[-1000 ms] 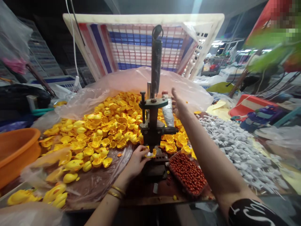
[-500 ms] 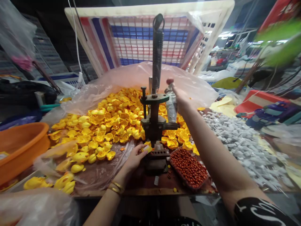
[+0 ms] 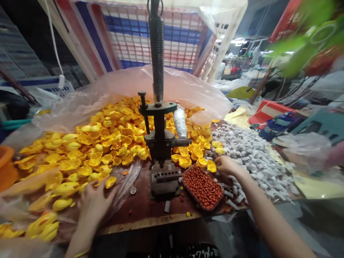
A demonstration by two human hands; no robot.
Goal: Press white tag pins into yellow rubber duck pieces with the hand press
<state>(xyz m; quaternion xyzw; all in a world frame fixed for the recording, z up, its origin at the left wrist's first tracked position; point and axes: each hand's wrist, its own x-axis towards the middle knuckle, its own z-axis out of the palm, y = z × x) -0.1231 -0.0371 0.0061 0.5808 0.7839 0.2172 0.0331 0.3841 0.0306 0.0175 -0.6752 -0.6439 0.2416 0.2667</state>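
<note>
My left hand (image 3: pixel 94 200) is over the near edge of a pile of yellow plastic duck-like shells (image 3: pixel 91 138), fingers apart. One yellow half shell (image 3: pixel 110 182) lies right by its fingertips. At the left border of the small grey-white blocks (image 3: pixel 242 150), my right hand (image 3: pixel 228 166) reaches down beside the tray's upper right corner. Its fingertips are partly hidden, and whether they grip anything is unclear. Between the hands stands a dark hand press (image 3: pixel 160 143) with a spring on top and a lever wrapped in pale plastic (image 3: pixel 180 122). The press's lower block (image 3: pixel 165 175) holds no yellow piece.
A clear tray of red-brown beads (image 3: pixel 202 188) sits right of the press. A loose grey block (image 3: pixel 167 206) and a small round disc (image 3: pixel 133 191) lie on the brown table. A white crate (image 3: pixel 228 36) tilts behind. A blurred green fan (image 3: pixel 309 39) is at upper right.
My right hand has left the press lever and come down to the grey blocks. My left hand has moved from the press block, where it held a yellow piece, to the yellow shells. The view has shifted.
</note>
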